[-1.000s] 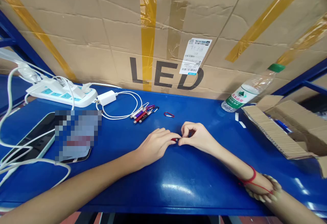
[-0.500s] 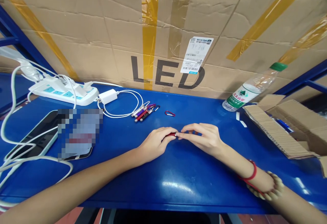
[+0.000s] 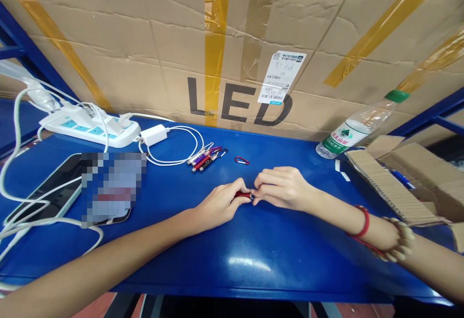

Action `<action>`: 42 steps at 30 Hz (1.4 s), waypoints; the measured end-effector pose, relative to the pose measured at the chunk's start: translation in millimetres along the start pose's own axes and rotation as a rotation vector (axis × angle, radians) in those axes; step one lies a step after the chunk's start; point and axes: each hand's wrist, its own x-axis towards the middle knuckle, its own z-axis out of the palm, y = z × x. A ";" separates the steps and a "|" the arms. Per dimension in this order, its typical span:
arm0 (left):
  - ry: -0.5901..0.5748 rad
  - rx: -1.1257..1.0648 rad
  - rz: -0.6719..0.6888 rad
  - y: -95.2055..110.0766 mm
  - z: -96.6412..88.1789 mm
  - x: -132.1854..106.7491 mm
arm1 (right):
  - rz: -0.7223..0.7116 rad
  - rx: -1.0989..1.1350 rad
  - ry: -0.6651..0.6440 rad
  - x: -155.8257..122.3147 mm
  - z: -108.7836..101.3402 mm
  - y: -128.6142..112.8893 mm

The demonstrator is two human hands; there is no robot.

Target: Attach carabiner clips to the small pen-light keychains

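My left hand (image 3: pixel 220 203) rests on the blue table (image 3: pixel 253 255) and pinches a small red pen-like tube (image 3: pixel 243 195) between thumb and fingers. My right hand (image 3: pixel 281 188) meets it from the right, fingers curled and pressed on the tube's right end. A loose red carabiner clip (image 3: pixel 241 160) lies just beyond the hands. Left of it lies a bundle of several small coloured tubes with clips (image 3: pixel 206 157).
A white power strip (image 3: pixel 90 128) with a charger (image 3: pixel 153 134) and looped white cable sits at the back left. Phones (image 3: pixel 54 195) lie at the left. A water bottle (image 3: pixel 357 125) and an open cardboard box (image 3: pixel 402 178) stand at the right. A large "LED" carton (image 3: pixel 232 47) forms the back wall.
My right hand went from a curled pinch to stretched fingers and back to curled fingers on the tube's end. Both hands shifted slightly away from me.
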 end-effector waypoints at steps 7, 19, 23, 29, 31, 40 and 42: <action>0.235 0.213 0.201 -4.8 1.7 -0.7 | 0.539 0.500 0.115 2.4 17.5 -16.3; 0.306 0.216 0.055 1.6 0.7 -1.1 | 1.143 1.083 -0.025 18.9 11.7 -18.3; 0.263 0.208 0.101 2.7 0.5 0.0 | 1.127 1.092 -0.050 13.7 13.7 -15.2; 0.246 0.180 0.029 2.7 0.4 1.3 | 0.924 0.893 0.107 5.2 17.2 -7.2; 0.221 0.175 0.003 3.7 -0.3 1.4 | 0.807 0.855 0.147 5.2 14.6 -4.2; 0.126 0.246 -0.022 7.7 -3.0 1.0 | 0.700 0.965 0.049 12.9 6.6 4.0; 0.090 0.225 -0.035 7.6 -3.5 1.4 | 0.711 0.932 0.042 13.7 7.2 4.4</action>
